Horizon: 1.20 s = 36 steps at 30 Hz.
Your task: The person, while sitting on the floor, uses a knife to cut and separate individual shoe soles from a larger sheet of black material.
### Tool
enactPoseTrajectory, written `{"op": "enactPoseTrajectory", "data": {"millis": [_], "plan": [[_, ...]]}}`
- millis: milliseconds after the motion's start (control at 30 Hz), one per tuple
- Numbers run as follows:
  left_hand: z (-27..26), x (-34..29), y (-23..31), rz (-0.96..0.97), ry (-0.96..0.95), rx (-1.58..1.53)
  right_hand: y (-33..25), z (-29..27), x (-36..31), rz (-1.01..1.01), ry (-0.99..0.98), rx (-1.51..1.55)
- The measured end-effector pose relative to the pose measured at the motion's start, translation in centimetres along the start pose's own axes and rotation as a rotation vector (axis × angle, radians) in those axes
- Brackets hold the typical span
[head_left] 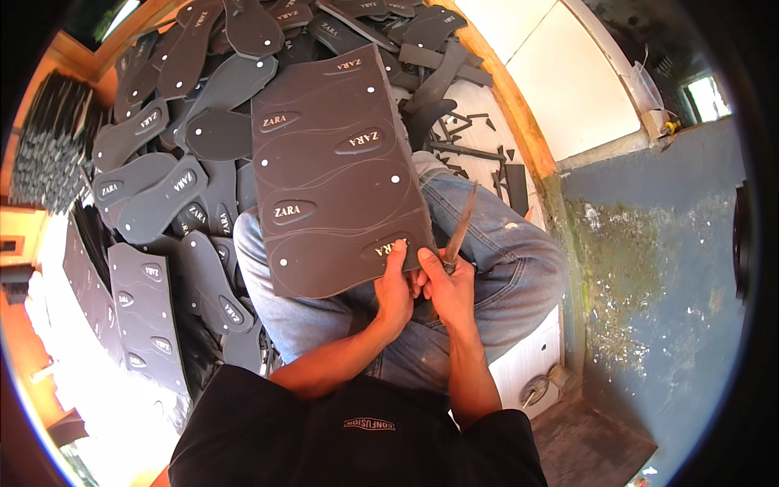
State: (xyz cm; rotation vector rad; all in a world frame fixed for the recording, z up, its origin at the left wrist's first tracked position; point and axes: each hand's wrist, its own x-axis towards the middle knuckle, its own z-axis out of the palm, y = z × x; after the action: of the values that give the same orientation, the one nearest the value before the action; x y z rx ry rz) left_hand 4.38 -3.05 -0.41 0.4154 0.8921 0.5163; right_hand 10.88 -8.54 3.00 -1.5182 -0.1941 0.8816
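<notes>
Looking down from the head view, the person sits with a large dark rubber sheet (pixel 337 174) resting across the knees of their blue jeans (pixel 495 243), its far end tilted up and away from the body. The sheet is embossed with sole outlines, oval stamped marks and small white dots. The left hand (pixel 395 292) is closed on the sheet's near corner, thumb on top and fingers hidden beneath. The right hand (pixel 446 288) is closed around the handle of a knife (pixel 461 223), whose narrow blade points up and away just beside the sheet's right edge; whether the blade touches the sheet cannot be told. The two hands are touching each other at that corner. To the left and beyond the knees lies a heap of cut soles (pixel 162 195), dark and of the same material, overlapping one another, with further uncut sheets (pixel 142 316) lying at the lower left. Narrow dark offcuts (pixel 479 150) are scattered on the pale floor near a wooden beam (pixel 511 105), and a stained blue wall (pixel 657 243) stands to the right. Judging by how it holds its plane, the sheet looks light, fairly stiff yet bendable, matt rather than slippery, and not fragile; a pinch at an edge or corner, as the left hand has it, seems a sound hold.
</notes>
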Motion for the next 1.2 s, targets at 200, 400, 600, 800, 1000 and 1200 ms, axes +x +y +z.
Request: {"op": "enactPoseTrajectory", "data": {"millis": [200,400,600,800,1000,1200], "plan": [[0.2,-2.4,0.2,-0.008,0.076,-0.030,1.0,-2.9,-3.5,-0.019,0.086,-0.122],[2.2,-4.5,-2.2,-0.068,0.051,-0.162,0.8,-6.5,-6.5,-0.101,0.154,-0.415],[0.0,-1.2,-2.6,-0.073,0.094,0.038,3.5,-6.7,-7.8,0.016,0.106,-0.301],[-0.6,-1.0,-1.9,-0.052,0.095,0.098,3.9,-6.6,-7.9,-0.028,0.150,-0.466],[1.7,-5.1,-0.5,-0.062,0.000,-0.036,3.1,-6.8,-9.7,-0.033,0.114,-0.686],[1.3,-4.4,-1.0,-0.063,0.000,0.016,3.7,-5.8,-10.9,0.042,0.151,-0.748]]}}
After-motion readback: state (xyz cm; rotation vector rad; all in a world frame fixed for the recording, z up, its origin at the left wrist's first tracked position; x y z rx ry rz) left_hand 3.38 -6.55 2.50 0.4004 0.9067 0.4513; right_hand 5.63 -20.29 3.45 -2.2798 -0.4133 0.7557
